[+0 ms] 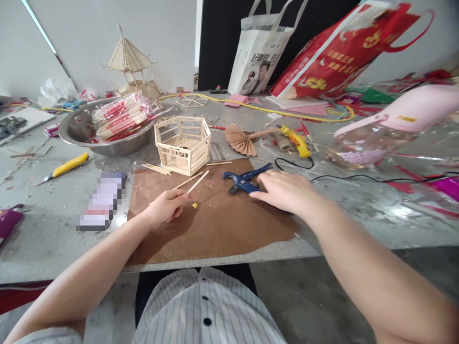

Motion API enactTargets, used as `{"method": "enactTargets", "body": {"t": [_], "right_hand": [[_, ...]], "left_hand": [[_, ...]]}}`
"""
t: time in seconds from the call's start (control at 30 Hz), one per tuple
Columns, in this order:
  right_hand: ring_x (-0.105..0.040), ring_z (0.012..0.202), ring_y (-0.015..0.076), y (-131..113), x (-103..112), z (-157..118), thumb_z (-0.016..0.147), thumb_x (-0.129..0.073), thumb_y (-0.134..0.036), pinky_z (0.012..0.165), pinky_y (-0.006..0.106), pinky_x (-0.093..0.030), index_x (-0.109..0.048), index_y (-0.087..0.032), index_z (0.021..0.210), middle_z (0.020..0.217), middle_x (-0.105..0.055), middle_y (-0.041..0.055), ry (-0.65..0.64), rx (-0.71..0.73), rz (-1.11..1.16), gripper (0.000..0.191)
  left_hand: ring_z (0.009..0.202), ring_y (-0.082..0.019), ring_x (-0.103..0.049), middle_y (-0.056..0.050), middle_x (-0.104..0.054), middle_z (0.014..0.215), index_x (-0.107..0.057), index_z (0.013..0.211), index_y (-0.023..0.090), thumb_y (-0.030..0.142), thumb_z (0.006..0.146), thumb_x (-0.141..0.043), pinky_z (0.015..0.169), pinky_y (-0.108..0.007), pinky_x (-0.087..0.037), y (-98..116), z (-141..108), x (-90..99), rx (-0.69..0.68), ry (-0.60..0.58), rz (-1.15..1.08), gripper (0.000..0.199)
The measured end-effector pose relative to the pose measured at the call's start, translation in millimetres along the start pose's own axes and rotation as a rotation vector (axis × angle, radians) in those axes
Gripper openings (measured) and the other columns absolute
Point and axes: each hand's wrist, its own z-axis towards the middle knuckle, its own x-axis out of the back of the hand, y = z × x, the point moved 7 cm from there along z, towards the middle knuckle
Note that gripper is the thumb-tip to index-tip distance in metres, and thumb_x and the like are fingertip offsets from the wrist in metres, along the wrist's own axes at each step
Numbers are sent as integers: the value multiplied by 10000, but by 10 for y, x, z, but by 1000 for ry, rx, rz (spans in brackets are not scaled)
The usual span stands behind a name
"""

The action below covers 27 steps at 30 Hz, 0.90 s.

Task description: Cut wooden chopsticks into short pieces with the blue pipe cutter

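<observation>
My left hand [167, 208] is closed on a thin wooden stick [198, 182], whose pale end points up and right. Another stick [186, 181] lies just behind it, close to the fingers. A small yellow piece [195, 205] sits beside that hand on the brown cloth [215, 234]. At the right, my right hand [283, 188] has its thumb and fingers around the handles of a blue pipe cutter [244, 182], which is low over the cloth. Behind both hands stands a six-sided frame of wooden sticks [183, 145], with several loose sticks [157, 169] at its left foot.
Left are a phone [102, 200], a yellow utility knife [70, 165] and a metal bowl [73, 134] of packaged sticks. Right are a paper fan [242, 139], a yellow glue gun [296, 141] with its cord, and a pink-lidded bottle [373, 138]. A stick pavilion [127, 55] and bags [333, 52] stand behind.
</observation>
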Motion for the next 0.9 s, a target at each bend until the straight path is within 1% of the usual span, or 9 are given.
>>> {"method": "enactTargets", "body": {"t": [0.1,0.2,0.27,0.37,0.5,0.57,0.7,0.8,0.9], "right_hand": [[-554,805,265,231,-216,-83,707,-441,-489,574,322,-371,-531,-176,800,879,-601,100,-179,-53,-4,338],[-561,791,229,215,-340,-120,759,-396,-409,560,288,-354,-515,-200,818,885,-607,64,-222,15,93,248],[-561,785,225,227,-309,-114,783,-358,-377,557,284,-349,-506,-199,860,888,-605,66,-156,3,137,244],[-557,740,215,306,-132,-114,792,-339,-375,547,280,-348,-506,-204,892,843,-605,64,-20,-53,246,259],[-508,603,155,327,225,-182,742,-429,-461,513,260,-355,-505,-196,860,727,-566,35,138,-56,616,300],[-455,510,105,194,338,-222,729,-447,-493,459,235,-338,-484,-184,837,678,-523,10,100,15,925,329],[-369,395,39,-320,402,-277,734,-484,-456,373,196,-261,-439,-177,744,607,-452,-36,-147,210,1476,283],[-365,376,27,-643,362,-263,742,-497,-423,354,185,-231,-414,-182,722,612,-443,-47,-272,284,1763,256],[-328,342,18,-825,282,-247,759,-478,-412,328,168,-198,-402,-188,732,577,-418,-64,-392,314,1932,238]], "left_hand": [[311,-32,-283,62,-396,430,-531,974,142,442,759,-392,321,-158,-192,-2,6,-18,6,3,51,394],[332,-32,-287,63,-394,436,-532,948,143,429,759,-399,336,-157,-202,0,13,-45,-12,-10,69,367],[344,-32,-285,64,-383,433,-537,937,146,440,761,-396,344,-155,-198,-5,15,-45,-30,-6,73,370],[353,-31,-274,67,-353,427,-544,936,139,477,746,-407,349,-156,-184,-11,16,-36,-54,13,43,411],[359,-22,-240,78,-297,430,-542,970,131,492,696,-482,346,-155,-133,34,5,9,-82,97,-26,457],[362,-20,-227,81,-281,439,-518,1028,136,494,693,-487,346,-154,-121,83,-12,35,-103,145,-87,491],[368,-30,-241,75,-286,443,-487,1084,140,523,734,-402,341,-149,-158,173,-53,51,-150,180,-201,526],[340,-35,-235,69,-292,436,-506,1051,135,555,754,-318,320,-159,-154,169,-62,34,-128,150,-192,548],[327,-35,-236,71,-303,428,-495,1034,133,560,752,-318,311,-159,-149,153,-52,68,-115,159,-186,541]]}}
